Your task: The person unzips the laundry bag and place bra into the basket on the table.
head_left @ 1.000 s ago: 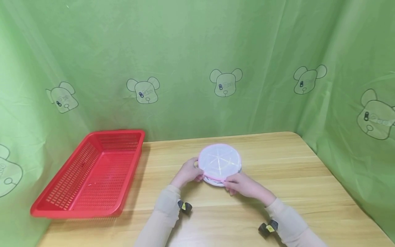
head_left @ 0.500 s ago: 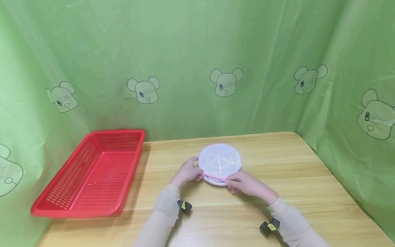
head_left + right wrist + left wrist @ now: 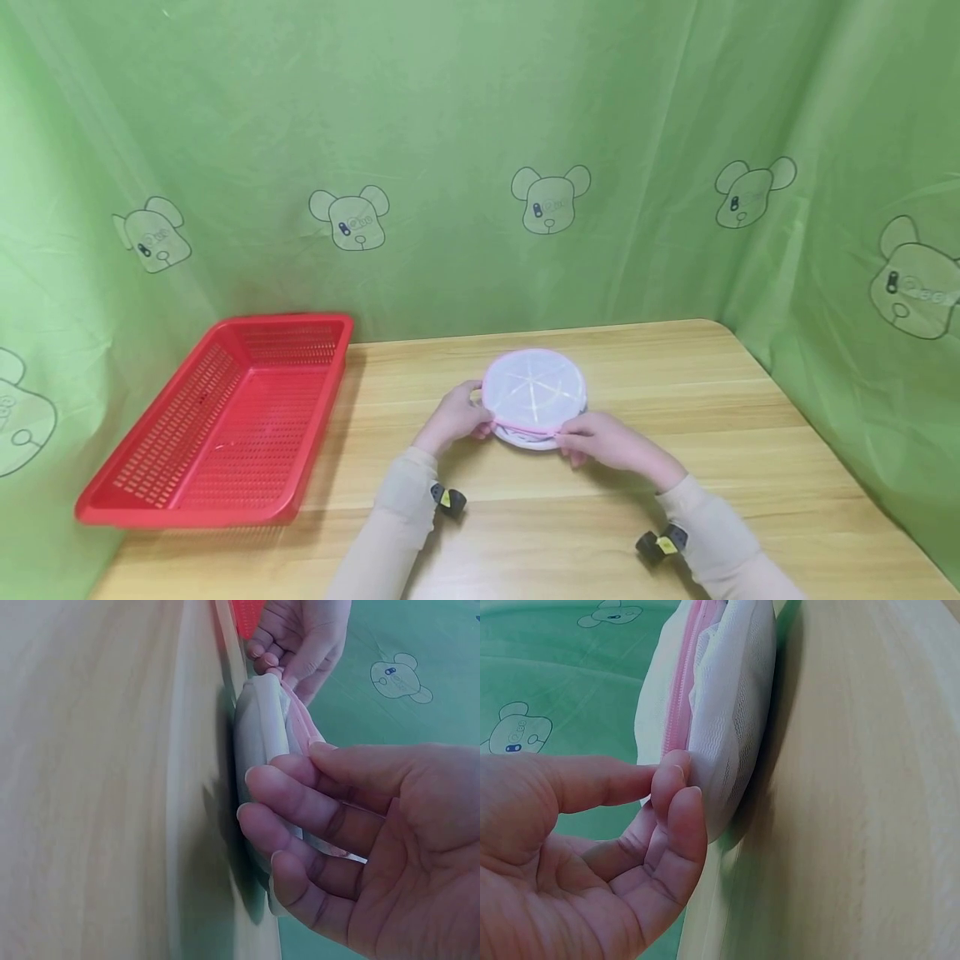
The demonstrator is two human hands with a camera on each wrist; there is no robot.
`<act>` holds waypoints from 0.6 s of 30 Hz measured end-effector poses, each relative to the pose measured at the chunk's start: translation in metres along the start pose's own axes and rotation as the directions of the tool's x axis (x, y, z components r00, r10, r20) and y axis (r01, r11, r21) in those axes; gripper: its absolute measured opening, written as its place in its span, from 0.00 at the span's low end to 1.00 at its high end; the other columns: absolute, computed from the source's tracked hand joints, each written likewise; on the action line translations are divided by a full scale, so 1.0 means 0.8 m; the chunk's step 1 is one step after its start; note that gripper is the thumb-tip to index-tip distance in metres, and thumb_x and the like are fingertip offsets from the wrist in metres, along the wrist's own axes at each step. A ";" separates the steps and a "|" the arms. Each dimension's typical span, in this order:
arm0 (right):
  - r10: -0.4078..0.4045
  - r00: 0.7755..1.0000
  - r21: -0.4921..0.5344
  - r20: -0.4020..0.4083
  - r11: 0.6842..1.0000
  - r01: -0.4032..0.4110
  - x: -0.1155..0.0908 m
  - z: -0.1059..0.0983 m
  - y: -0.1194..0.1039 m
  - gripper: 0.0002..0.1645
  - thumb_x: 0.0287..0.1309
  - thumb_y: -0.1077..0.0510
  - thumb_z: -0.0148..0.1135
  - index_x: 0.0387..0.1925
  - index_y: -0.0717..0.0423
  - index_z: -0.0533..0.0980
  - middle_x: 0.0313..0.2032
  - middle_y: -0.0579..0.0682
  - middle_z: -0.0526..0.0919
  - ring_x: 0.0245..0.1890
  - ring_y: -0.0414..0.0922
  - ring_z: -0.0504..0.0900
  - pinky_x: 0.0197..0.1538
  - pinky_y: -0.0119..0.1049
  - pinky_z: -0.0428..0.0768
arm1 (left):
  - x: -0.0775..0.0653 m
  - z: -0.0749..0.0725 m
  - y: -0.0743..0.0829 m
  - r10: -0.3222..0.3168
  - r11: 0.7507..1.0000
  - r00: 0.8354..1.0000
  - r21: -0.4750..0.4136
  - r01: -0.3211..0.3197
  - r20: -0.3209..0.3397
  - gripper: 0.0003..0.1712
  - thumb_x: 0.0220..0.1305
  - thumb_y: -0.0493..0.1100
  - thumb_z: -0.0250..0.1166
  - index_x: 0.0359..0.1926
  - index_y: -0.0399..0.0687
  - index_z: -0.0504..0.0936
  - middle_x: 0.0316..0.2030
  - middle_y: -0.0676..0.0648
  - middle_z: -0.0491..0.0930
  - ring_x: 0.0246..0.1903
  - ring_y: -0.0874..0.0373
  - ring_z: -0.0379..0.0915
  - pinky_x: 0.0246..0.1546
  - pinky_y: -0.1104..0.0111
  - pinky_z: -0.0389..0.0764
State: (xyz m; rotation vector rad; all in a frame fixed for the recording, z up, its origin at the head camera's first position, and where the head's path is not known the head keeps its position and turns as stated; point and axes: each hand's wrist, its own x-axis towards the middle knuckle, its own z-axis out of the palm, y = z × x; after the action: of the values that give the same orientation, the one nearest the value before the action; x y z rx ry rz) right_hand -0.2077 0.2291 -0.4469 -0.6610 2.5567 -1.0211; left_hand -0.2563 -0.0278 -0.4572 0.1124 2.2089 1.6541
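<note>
A round white mesh laundry bag (image 3: 534,385) with pink edging lies on the wooden table in the head view, light lines crossing its top like spokes. Its pink zipper (image 3: 679,697) runs along the near side. My left hand (image 3: 454,417) pinches the bag's edge at the zipper's left end, thumb against curled fingers. Farther right on the same zipper, my right hand (image 3: 609,440) pinches it between thumb and index finger. In the right wrist view the other fingers (image 3: 300,806) curl beside the bag's side. The zipper pull itself is hidden by the fingertips.
A red perforated plastic basket (image 3: 318,429) stands on the left of the wooden table (image 3: 675,367). Green curtains (image 3: 450,100) with printed bear heads hang behind the table and at both sides. Each sleeve carries a small black wrist camera (image 3: 662,543).
My right hand has slid a little to the right along the zipper, still pinching. The left hand and the bag stay nearly in place.
</note>
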 end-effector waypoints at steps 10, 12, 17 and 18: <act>-0.002 1.000 0.001 0.000 1.000 0.002 -0.003 -0.005 -0.004 0.14 0.67 0.55 0.55 0.29 0.59 0.79 0.23 0.51 0.82 0.24 0.42 0.78 0.30 0.31 0.79 | 0.000 -0.001 0.000 0.005 1.000 1.000 0.002 -0.005 -0.001 0.40 0.58 0.29 0.62 0.72 0.37 0.58 0.28 0.40 0.83 0.21 0.59 0.77 0.27 0.70 0.85; -0.002 1.000 0.004 -0.001 1.000 0.002 -0.003 -0.006 -0.004 0.14 0.67 0.55 0.55 0.29 0.59 0.79 0.24 0.51 0.82 0.25 0.42 0.78 0.30 0.32 0.80 | 0.001 -0.001 -0.001 0.005 1.000 1.000 0.000 -0.005 0.000 0.40 0.58 0.29 0.62 0.72 0.36 0.58 0.28 0.40 0.83 0.21 0.59 0.77 0.27 0.70 0.85; 0.005 1.000 -0.010 -0.012 1.000 -0.006 -0.004 -0.008 0.000 0.14 0.67 0.55 0.55 0.30 0.57 0.80 0.25 0.50 0.82 0.26 0.43 0.78 0.31 0.33 0.81 | 0.003 -0.002 -0.002 0.008 1.000 1.000 -0.003 -0.008 0.000 0.40 0.58 0.29 0.61 0.71 0.36 0.58 0.27 0.41 0.83 0.21 0.59 0.77 0.26 0.71 0.84; 0.010 1.000 -0.012 -0.015 1.000 -0.010 -0.004 -0.009 0.001 0.14 0.67 0.54 0.55 0.30 0.57 0.80 0.25 0.49 0.82 0.26 0.42 0.79 0.32 0.33 0.81 | 0.003 -0.002 -0.002 0.008 1.000 1.000 -0.004 -0.008 0.000 0.40 0.58 0.29 0.61 0.71 0.36 0.58 0.27 0.41 0.82 0.21 0.59 0.76 0.26 0.72 0.84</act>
State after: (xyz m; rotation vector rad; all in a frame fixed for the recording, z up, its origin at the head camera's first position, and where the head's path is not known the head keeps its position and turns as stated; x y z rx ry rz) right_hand -0.2083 0.2351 -0.4422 -0.6462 2.5784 -1.0116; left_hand -0.2593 -0.0292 -0.4588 0.1201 2.2083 1.6627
